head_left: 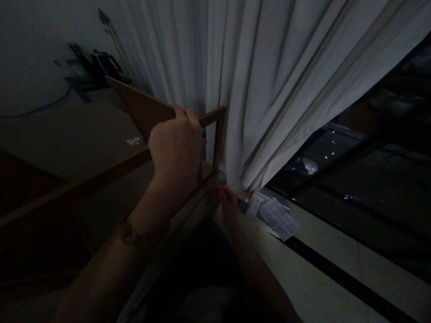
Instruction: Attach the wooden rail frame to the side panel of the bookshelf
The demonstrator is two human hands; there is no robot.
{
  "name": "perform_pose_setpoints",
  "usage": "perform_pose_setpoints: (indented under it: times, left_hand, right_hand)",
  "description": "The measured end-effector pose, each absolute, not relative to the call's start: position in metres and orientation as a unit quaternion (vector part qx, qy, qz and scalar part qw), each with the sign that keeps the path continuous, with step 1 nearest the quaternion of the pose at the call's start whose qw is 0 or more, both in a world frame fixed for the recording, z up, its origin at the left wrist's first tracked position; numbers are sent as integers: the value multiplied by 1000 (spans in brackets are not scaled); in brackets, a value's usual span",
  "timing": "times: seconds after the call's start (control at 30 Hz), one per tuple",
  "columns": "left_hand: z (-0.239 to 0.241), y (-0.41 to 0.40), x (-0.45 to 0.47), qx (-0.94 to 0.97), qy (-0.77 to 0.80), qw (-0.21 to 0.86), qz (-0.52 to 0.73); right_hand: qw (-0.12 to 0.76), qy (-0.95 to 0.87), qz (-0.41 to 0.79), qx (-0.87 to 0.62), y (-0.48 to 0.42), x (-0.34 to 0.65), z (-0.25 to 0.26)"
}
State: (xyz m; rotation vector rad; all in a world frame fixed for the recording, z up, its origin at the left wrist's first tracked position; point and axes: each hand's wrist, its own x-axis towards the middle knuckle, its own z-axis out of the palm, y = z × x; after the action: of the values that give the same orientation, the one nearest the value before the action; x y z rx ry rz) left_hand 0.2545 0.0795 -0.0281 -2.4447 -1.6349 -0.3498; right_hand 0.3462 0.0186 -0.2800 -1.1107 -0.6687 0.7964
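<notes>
My left hand (177,146), with a beaded bracelet at its wrist, is closed over the top edge of a brown wooden frame (219,137). This looks like part of a chair, with a slanting wooden panel (141,101) to the left of the hand. Lower and to the right, my right hand (229,204) has its fingers pressed together beside the frame's lower rail. Something pinkish-red (215,192) shows at those fingertips, too dim to name. A band circles the right wrist. Part of the frame is hidden behind my left hand and forearm.
White curtains (262,80) hang close behind the frame. Papers (278,217) and a small dark bottle-like item (244,204) lie on the pale floor (323,273) at right. Dark glass (363,179) stands beyond. Dark objects (104,65) sit on a grey surface (90,121) at left.
</notes>
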Motion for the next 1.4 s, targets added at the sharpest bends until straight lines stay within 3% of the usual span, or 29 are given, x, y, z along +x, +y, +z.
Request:
perform_pose_setpoints:
  times: [0.53,0.73,0.87,0.97,1.17,1.4]
  left_hand:
    - [-26,78,255,-824,-548,97,-109]
    - [-27,78,254,-826,-542,112,-112]
    - [-28,79,254,-824,-546,87,-120]
    - [-28,80,254,-823,-550,72,-123]
    - [-28,80,254,-829,-536,107,-118]
    - [-29,80,255,-827,-535,130,-113]
  right_hand:
    - [689,-296,420,-511,18,339,-287]
    - [651,-342,299,-609,14,354,-284]
    - [571,-409,152,-695,8,358,-277]
    - [542,-441,114,-706,5,353,-276]
    - [575,-435,117,-683,4,349,-279]
    - [672,-342,226,-618,13,348,-277]
